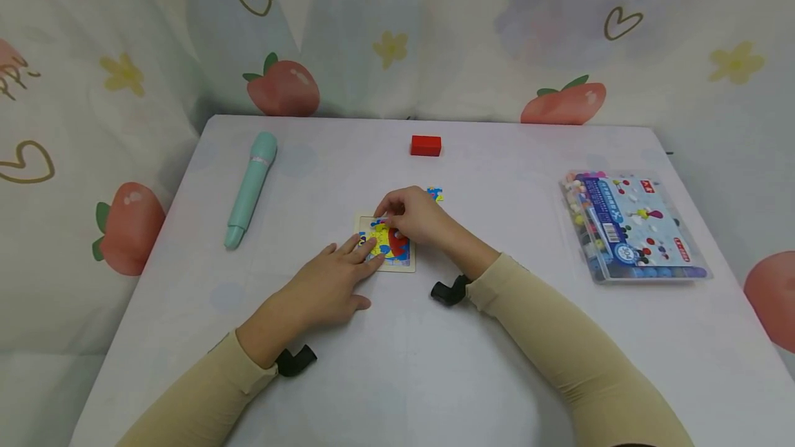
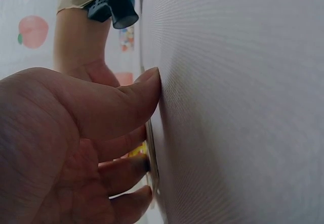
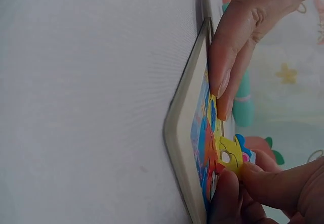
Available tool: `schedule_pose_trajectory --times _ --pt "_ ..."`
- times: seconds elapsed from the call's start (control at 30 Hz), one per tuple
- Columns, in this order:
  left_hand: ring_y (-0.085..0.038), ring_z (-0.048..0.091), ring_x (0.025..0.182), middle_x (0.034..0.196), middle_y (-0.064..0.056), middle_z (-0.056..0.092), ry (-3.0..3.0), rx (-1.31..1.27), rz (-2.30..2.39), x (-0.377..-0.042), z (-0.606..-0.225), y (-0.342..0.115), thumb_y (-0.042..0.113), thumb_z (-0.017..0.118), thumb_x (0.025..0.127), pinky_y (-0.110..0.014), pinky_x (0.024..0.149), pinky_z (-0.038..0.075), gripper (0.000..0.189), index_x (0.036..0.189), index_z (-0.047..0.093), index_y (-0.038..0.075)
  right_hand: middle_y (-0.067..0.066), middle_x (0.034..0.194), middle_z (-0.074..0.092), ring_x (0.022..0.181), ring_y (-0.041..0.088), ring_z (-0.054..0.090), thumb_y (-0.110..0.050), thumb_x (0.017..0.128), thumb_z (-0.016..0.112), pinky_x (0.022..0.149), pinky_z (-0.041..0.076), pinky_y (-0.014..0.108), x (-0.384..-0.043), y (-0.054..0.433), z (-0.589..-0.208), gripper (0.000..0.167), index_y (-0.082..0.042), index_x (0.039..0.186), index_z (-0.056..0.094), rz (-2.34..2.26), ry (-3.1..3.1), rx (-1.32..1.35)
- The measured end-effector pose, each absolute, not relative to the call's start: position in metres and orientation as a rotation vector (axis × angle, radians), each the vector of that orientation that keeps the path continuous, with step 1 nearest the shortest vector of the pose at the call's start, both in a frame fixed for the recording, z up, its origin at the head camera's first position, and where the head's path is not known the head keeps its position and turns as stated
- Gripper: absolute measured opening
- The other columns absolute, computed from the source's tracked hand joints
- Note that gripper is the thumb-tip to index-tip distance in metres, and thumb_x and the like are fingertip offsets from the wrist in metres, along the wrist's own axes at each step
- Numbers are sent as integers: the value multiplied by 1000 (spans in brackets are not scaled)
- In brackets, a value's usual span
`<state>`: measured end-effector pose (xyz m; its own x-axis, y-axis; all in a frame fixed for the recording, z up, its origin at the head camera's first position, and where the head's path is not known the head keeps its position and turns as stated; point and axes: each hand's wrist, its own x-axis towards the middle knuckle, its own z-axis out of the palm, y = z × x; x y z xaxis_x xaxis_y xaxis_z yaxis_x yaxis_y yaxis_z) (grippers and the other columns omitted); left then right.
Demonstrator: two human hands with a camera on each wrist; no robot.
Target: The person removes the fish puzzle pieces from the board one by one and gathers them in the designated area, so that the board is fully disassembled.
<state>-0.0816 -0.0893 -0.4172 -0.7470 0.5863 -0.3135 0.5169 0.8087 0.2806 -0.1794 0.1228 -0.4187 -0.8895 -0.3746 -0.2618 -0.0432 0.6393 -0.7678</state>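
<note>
Wooden puzzle tray (image 1: 406, 266) mid-table (image 1: 435, 364). Left hand (image 1: 329, 281) flat, fingers extended, steadying tray. Right hand (image 1: 413, 216) pinches yellow piece (image 3: 229, 155) at tray's far edge. Risk: piece half-seated, tilted; hard push may pop neighbours or shift tray.

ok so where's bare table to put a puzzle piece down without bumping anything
Bare white table lies along the near edge between the two sleeves, and between the mint-green pen-shaped tool and the small red block. There is also room between the right hand and the clear plastic box of coloured beads. It is crowded around the square wooden puzzle tray, where the left hand rests.
</note>
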Motion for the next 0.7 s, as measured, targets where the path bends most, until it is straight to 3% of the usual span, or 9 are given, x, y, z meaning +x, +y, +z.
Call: schedule_pose_trajectory --times 0.37,0.7 --pt "-35 21 169 178 -6 30 2607 836 250 -82 -417 -90 44 76 98 -64 131 29 78 166 44 23 11 98 71 76 24 69 -9 102 72 69 61 25 -182 123 -415 15 -13 113 82 -1193 2441 -287" --pt "-34 21 169 179 -4 31 2610 825 234 -81 -417 -89 46 77 97 -63 131 29 80 166 44 24 10 103 73 84 26 71 -9 100 76 74 66 32 -191 139 -401 14 -12 111 83 -1199 2467 -267"
